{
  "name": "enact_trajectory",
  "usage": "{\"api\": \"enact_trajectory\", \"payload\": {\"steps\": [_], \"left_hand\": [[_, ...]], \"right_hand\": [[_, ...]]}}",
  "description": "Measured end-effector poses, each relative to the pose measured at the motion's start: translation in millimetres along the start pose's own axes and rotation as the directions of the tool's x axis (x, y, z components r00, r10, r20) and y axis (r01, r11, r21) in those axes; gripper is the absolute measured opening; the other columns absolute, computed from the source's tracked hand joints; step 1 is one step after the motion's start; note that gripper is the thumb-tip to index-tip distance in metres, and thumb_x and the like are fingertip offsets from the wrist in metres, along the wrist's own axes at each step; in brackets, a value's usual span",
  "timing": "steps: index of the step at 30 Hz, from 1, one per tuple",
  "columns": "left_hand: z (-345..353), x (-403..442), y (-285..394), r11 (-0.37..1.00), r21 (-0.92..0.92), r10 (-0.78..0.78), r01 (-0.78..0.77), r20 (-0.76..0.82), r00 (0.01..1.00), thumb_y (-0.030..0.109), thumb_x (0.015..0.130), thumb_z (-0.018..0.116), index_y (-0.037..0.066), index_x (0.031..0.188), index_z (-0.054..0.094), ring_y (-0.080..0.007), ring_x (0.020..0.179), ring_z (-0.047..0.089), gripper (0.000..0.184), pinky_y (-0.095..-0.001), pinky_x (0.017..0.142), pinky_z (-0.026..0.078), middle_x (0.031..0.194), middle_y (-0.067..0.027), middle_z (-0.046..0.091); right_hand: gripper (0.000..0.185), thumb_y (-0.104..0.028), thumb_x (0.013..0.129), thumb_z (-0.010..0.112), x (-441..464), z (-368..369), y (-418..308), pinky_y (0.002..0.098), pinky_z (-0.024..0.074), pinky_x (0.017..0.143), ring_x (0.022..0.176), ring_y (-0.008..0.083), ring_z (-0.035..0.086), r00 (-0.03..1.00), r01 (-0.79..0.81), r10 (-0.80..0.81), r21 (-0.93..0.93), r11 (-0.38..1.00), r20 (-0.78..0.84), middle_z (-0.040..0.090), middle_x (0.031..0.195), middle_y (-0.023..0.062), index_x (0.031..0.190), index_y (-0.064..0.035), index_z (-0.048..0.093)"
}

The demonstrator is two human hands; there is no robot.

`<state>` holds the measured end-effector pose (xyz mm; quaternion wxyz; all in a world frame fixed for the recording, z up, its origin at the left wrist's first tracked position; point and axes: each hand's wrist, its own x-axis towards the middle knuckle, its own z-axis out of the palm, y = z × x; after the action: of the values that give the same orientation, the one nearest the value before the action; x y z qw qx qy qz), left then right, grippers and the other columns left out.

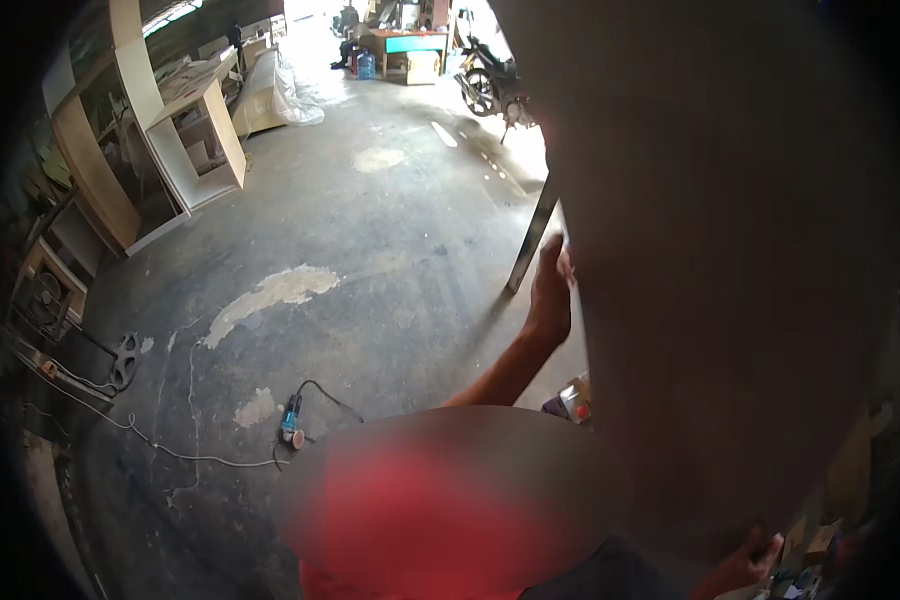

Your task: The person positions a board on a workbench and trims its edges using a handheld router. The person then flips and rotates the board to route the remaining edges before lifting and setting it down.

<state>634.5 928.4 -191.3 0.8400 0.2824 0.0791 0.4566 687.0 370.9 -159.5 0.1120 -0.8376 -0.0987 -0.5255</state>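
A large, dark, flat panel (710,280) stands close in front of me and fills the right half of the head view. My left hand (553,285) grips its left edge, the fingers partly hidden against the board. Low on the right, my right hand (748,567) holds the panel near its bottom edge; shadow hides part of that hand. A blurred oval with red in it (450,500) covers the bottom middle of the view. Beyond my left hand, a narrow dark-edged strip (532,240) slants down to the floor.
On the concrete floor (400,320) lies a blue angle grinder (291,420) with its cord. A pale cable (210,460) crosses at left. Unfinished wooden cabinets (205,150) line the left side. Farther back are a motorcycle (482,88) and a workbench (410,42).
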Motion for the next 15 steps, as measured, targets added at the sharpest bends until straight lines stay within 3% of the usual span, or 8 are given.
{"api": "enact_trajectory", "payload": {"steps": [1, 2, 3, 5, 7, 9, 10, 15], "left_hand": [[10, -3, 16, 0.989, 0.098, 0.105, -0.108, 0.041, 0.994, 0.052, 0.099, 0.051, 0.001, 0.159, 0.016, -0.0272, 0.145, 0.033, 0.085, -0.0402, 0.12, 0.021, 0.153, -0.0216, 0.038], [19, -21, 28, 0.948, 0.263, 0.167, -0.177, 0.058, 0.984, 0.048, 0.101, 0.049, -0.002, 0.158, 0.015, -0.0246, 0.144, 0.033, 0.084, -0.0353, 0.12, 0.017, 0.152, -0.0161, 0.037], [-12, -31, 7, 0.896, 0.386, 0.14, -0.218, 0.221, 0.965, 0.046, 0.1, 0.053, 0.001, 0.16, 0.006, -0.0294, 0.147, 0.029, 0.088, -0.0405, 0.121, 0.02, 0.155, -0.0212, 0.035], [-38, -63, -16, 0.942, 0.329, -0.192, 0.061, 0.382, 0.904, 0.045, 0.1, 0.054, 0.0, 0.158, 0.014, -0.0276, 0.146, 0.03, 0.083, -0.0383, 0.12, 0.022, 0.155, -0.0189, 0.035], [-48, -86, -49, 0.94, 0.332, -0.257, 0.082, 0.528, 0.81, 0.04, 0.101, 0.053, 0.0, 0.152, 0.034, -0.0211, 0.138, 0.041, 0.068, -0.0355, 0.117, 0.027, 0.146, -0.0137, 0.048], [-45, -111, -44, 0.911, 0.346, -0.359, 0.224, 0.397, 0.845, 0.039, 0.101, 0.057, 0.001, 0.145, 0.046, -0.0181, 0.127, 0.052, 0.06, -0.0343, 0.11, 0.039, 0.137, -0.0109, 0.057], [-47, -117, -50, 0.951, 0.198, -0.296, 0.237, 0.36, 0.885, 0.038, 0.1, 0.061, 0.0, 0.137, 0.053, -0.0148, 0.116, 0.059, 0.054, -0.0315, 0.102, 0.046, 0.128, -0.0083, 0.064], [-58, -127, -53, 0.965, 0.113, -0.259, 0.238, 0.246, 0.934, 0.035, 0.099, 0.065, 0.0, 0.131, 0.056, -0.0125, 0.105, 0.063, 0.049, -0.029, 0.092, 0.052, 0.121, -0.0066, 0.066]], "right_hand": [[0.048, -0.035, 0.089, 0.077, 1, -3, -2, 0.0354, 0.0533, 0.084, 0.094, 0.0254, 0.068, 1.0, 0.004, -0.004, -0.005, 1.0, 0.01, 0.071, 0.105, 0.0164, 0.114, 0.0057, 0.068], [0.053, -0.037, 0.091, 0.074, 11, 0, -22, 0.0343, 0.0521, 0.089, 0.099, 0.0242, 0.066, 0.973, -0.219, 0.229, 0.165, 0.962, -0.042, 0.07, 0.111, 0.0176, 0.118, 0.0074, 0.067], [0.057, -0.039, 0.093, 0.072, 17, 1, -32, 0.0332, 0.0509, 0.093, 0.104, 0.023, 0.065, 0.89, -0.41, 0.452, 0.339, 0.847, -0.052, 0.069, 0.117, 0.0187, 0.123, 0.0091, 0.065], [0.056, -0.04, 0.094, 0.071, 17, -2, -39, 0.0343, 0.0511, 0.091, 0.105, 0.0223, 0.064, 0.908, -0.384, 0.418, 0.431, 0.817, 0.019, 0.069, 0.118, 0.0178, 0.121, 0.0091, 0.066], [0.055, -0.04, 0.096, 0.069, 10, -10, -77, 0.0352, 0.0514, 0.09, 0.102, 0.0227, 0.064, 0.817, -0.485, 0.566, 0.661, 0.572, 0.111, 0.069, 0.115, 0.0177, 0.12, 0.0087, 0.066], [0.053, -0.04, 0.098, 0.066, -7, -5, -75, 0.0349, 0.0509, 0.09, 0.102, 0.0225, 0.064, 0.847, -0.448, 0.527, 0.618, 0.647, 0.062, 0.069, 0.113, 0.0167, 0.119, 0.0086, 0.067], [0.052, -0.04, 0.098, 0.064, -17, -2, -72, 0.0347, 0.0507, 0.09, 0.101, 0.0224, 0.064, 0.862, -0.427, 0.506, 0.594, 0.682, 0.038, 0.069, 0.112, 0.0162, 0.118, 0.0085, 0.067], [0.051, -0.039, 0.098, 0.064, -51, 15, -51, 0.0351, 0.0518, 0.088, 0.103, 0.0229, 0.064, 0.871, -0.445, 0.477, 0.596, 0.668, 0.117, 0.068, 0.111, 0.0161, 0.121, 0.0067, 0.065]]}}
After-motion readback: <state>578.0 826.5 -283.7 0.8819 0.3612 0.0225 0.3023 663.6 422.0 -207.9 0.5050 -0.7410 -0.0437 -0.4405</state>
